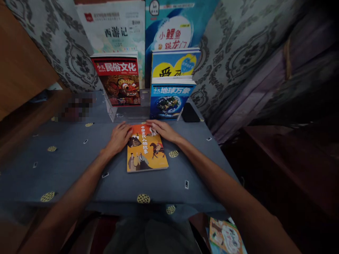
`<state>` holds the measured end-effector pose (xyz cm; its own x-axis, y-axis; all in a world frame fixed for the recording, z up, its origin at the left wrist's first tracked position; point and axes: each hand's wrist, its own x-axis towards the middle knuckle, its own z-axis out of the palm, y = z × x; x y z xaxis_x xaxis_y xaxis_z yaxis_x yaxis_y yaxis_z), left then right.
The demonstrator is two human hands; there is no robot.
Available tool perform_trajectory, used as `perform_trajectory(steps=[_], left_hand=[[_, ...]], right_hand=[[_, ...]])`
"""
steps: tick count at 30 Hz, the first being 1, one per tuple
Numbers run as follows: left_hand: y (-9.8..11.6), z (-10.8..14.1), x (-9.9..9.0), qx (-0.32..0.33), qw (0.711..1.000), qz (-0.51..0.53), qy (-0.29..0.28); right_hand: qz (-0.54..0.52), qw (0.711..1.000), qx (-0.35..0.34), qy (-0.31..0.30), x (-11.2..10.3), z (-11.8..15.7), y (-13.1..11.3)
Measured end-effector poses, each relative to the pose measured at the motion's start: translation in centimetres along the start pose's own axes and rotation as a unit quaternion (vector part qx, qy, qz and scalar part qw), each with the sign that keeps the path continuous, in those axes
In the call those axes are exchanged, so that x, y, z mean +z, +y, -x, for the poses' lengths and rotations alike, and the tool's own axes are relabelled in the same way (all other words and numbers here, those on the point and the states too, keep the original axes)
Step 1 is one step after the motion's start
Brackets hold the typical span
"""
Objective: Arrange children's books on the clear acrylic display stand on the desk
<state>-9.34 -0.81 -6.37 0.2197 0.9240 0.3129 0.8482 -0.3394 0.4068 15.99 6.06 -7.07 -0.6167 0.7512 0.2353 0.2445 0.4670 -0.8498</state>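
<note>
An orange-yellow storybook (148, 160) with white Chinese characters and painted figures lies face up, flat on the cloth-covered table. My left hand (121, 138) is at its upper left edge, thumb side against the cover and fingers curled along the side. At the upper right corner, my right hand (164, 131) reaches over the top edge, its thumb on the cover. Both hands hold the book between them. Just beyond it stands a clear book stand (129, 113), bearing a red folk-culture book (122, 83) on the left and a blue Earth book (169, 102) on the right.
Behind these stand a yellow-and-blue book (173, 63), a pale book (116, 33) and a teal book (174, 24), near the patterned wall. A black flat object (190, 113) lies right of the stand. More books (226, 236) are below the table's front edge (119, 204).
</note>
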Motion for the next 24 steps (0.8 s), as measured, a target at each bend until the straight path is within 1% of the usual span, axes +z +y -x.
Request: perform_trajectory(steps=[3, 5, 8, 11, 14, 16, 19, 22, 24], left_hand=[[1.0, -0.8, 0.0, 0.060, 0.994, -0.042, -0.077], [2.1, -1.3, 0.0, 0.091, 0.986, -0.046, -0.133], [4.3, -1.5, 0.2, 0.133, 0.970, -0.048, -0.199], [7.0, -0.1, 0.5, 0.197, 0.948, -0.042, -0.248], [9.5, 2.3, 0.7, 0.269, 0.918, -0.033, -0.289], [10.5, 3.7, 0.8, 0.303, 0.903, -0.038, -0.301], [11.2, 5.0, 0.8, 0.328, 0.894, -0.054, -0.299], [11.1, 5.3, 0.6, 0.339, 0.896, -0.044, -0.285], [10.7, 5.4, 0.5, 0.334, 0.904, -0.002, -0.265]], right_hand=[[-0.078, 0.997, 0.020, 0.018, 0.0, 0.1, 0.2], [-0.088, 0.996, 0.013, 0.025, 0.1, 0.0, 0.3], [-0.075, 0.997, -0.015, 0.029, 0.2, -0.1, 0.3], [-0.052, 0.998, -0.029, 0.030, 0.2, 0.0, 0.3], [-0.024, 0.999, -0.033, 0.029, 0.2, 0.0, 0.3], [-0.008, 0.999, -0.037, 0.032, 0.2, 0.0, 0.3], [0.019, 0.998, -0.049, 0.034, 0.3, 0.0, 0.3], [0.062, 0.996, -0.062, 0.032, 0.6, 0.2, 0.3], [0.109, 0.991, -0.066, 0.028, 1.0, 0.4, 0.2]])
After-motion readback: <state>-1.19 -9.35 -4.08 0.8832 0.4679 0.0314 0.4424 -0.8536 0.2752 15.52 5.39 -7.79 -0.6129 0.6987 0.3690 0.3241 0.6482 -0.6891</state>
